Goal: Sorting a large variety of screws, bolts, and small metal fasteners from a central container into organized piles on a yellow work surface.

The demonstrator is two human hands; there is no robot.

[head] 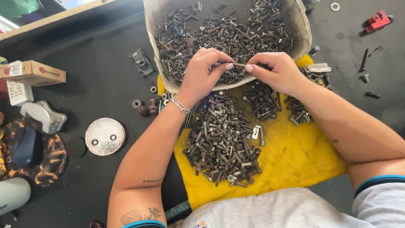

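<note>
My left hand (205, 71) and my right hand (274, 71) meet over the near rim of a worn grey tub (301, 29) full of dark screws and bolts. Between the fingertips of both hands is one small bolt (238, 65), held level. Below the hands a yellow cloth (295, 156) lies on the black bench. A big heap of bolts and nuts (221, 139) sits on the cloth under my left wrist. Two smaller piles lie under my right hand (262, 99) and forearm (299, 110).
A round white lid (105, 136) with washers lies at left, near loose nuts (143, 107) and a small metal bracket (141, 62). A cardboard box (33, 72), a computer mouse on a patterned pad (25, 147) and a red clamp part (376, 21) sit around the bench.
</note>
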